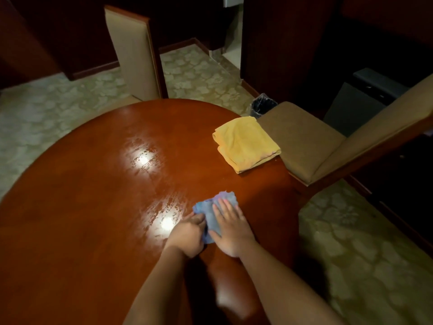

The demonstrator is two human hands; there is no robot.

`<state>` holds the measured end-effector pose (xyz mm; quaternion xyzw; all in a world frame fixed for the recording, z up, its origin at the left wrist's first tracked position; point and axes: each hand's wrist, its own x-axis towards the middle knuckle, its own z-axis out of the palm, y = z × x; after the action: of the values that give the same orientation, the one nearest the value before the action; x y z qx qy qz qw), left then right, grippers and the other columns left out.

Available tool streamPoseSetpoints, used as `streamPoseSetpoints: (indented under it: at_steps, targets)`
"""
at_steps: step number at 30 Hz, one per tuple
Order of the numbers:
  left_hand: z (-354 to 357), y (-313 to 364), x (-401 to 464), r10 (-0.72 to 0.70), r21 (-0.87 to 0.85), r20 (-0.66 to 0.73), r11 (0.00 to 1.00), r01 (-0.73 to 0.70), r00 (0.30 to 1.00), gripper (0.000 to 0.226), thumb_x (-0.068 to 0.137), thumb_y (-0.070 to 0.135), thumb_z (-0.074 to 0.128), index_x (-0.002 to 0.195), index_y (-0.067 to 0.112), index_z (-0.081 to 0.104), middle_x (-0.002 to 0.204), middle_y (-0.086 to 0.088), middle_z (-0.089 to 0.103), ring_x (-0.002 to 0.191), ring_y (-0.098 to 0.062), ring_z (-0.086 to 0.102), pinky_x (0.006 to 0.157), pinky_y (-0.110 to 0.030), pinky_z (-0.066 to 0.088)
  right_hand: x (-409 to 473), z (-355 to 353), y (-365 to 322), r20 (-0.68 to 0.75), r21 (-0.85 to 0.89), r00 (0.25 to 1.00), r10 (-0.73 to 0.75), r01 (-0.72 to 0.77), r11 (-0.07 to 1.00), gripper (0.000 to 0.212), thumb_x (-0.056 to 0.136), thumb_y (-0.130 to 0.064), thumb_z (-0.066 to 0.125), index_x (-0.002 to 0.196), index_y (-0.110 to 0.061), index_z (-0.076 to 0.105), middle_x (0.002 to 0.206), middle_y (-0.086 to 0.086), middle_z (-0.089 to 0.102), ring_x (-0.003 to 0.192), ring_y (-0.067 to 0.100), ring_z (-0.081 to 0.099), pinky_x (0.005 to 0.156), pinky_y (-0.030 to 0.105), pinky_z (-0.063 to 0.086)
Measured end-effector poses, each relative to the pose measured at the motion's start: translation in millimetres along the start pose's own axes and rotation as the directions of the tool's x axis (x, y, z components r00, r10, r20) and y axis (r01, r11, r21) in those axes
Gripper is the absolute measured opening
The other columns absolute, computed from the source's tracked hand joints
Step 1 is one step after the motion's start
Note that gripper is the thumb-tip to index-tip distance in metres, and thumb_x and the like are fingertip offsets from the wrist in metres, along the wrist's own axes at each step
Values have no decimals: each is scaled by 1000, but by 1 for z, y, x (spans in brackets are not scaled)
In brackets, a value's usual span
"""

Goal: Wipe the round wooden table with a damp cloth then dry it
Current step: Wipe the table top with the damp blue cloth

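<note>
1. Right hand [230, 231]: flat, palm down, fingers straight and together, pressing on the blue cloth [214, 213]. Fingertips point away from the person, toward the cloth's far edge.
2. Left hand [188, 235]: just beside the right hand, on its left. Fingers curled, gripping the near-left edge of the blue cloth; knuckles up.
3. Blue cloth: crumpled, lying on the tabletop [93, 207]. It sits under the right hand's fingers and palm, and runs between the two hands. A ragged edge shows beyond the right fingertips; a small fold pokes out beyond the left hand.
4. Tabletop: round, glossy reddish wood. Wet streaks and two bright light reflections lie to the left of the hands and farther out.
5. Yellow cloth [246, 144]: folded, well beyond the right hand and slightly to its right, at the tabletop's far right edge. Apart from both hands and from the blue cloth.
6. Right chair [304, 146]: tan cushion, seat just beside the yellow cloth, off the tabletop edge.
7. Far chair [134, 55]: upright back, beyond the tabletop, far left of the hands.
8. Waste bin [263, 105]: dark liner, on the patterned carpet [199, 73] beyond the yellow cloth.
</note>
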<state>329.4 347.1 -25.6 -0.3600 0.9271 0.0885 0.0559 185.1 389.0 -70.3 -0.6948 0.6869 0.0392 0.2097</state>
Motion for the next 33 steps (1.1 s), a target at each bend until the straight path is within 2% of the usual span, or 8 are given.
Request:
streamPoseSetpoints:
  at_steps: [2,4,6,9,14,19,27,33]
  targets:
    - [-5,19,22,39,-89,39,995,-36,998,34,75,27,47,90,13,74,91,-3,70,89,-30,66,74,-23,52,-18,-10,22,-69,1,995,76,-76,997,72,84,-51,31,138,-7,49,147,11,41,135,24,41,115,37,7]
    - [-9,41,43,43,-141,69,990,-33,997,37,86,26,53,118,13,64,121,-5,62,120,-29,51,98,-26,40,-26,-15,50,-107,-27,987,121,-124,992,72,94,-51,21,152,-10,9,156,5,-5,146,18,0,116,34,-11]
    - [-11,61,62,43,-182,97,983,-25,994,41,90,29,55,128,12,57,133,-5,53,131,-26,39,105,-26,31,-30,-16,78,-108,-25,982,155,-158,987,75,91,-59,5,148,-15,-18,147,-2,-30,139,13,-26,112,34,-19]
    - [-12,75,88,52,-176,63,984,-40,997,42,94,26,52,133,10,52,140,-5,48,135,-25,35,109,-24,21,-22,-20,106,-99,-20,974,205,-208,978,92,70,-66,-14,148,-16,-19,155,0,-25,139,12,-27,112,34,-18]
    - [-9,69,125,103,-78,62,992,-98,993,49,94,24,49,142,12,42,144,-2,41,135,-23,34,115,-24,6,2,-38,128,-130,44,963,237,-233,972,76,97,-57,25,152,-19,-11,159,0,-17,145,15,-19,115,34,-14]
    - [-6,64,154,103,6,61,995,-104,993,54,92,21,49,143,8,40,144,-5,39,135,-21,33,116,-26,4,27,-49,149,-158,14,967,198,-199,980,75,97,-56,28,152,-19,-8,159,1,-16,145,15,-18,115,35,-12]
    - [1,58,164,90,10,-15,996,-90,996,46,93,18,44,137,6,46,135,-8,46,123,-26,43,111,-27,18,55,-65,170,-49,6,987,154,-154,988,79,96,-58,32,153,-19,-6,159,1,-16,145,13,-19,117,34,-12]
    - [-17,41,165,185,7,85,982,-186,979,42,92,18,47,133,12,52,137,0,48,123,-19,45,108,-24,24,47,-69,153,13,-2,982,189,-189,982,76,98,-55,27,152,-18,-12,157,1,-23,142,14,-26,117,37,-14]
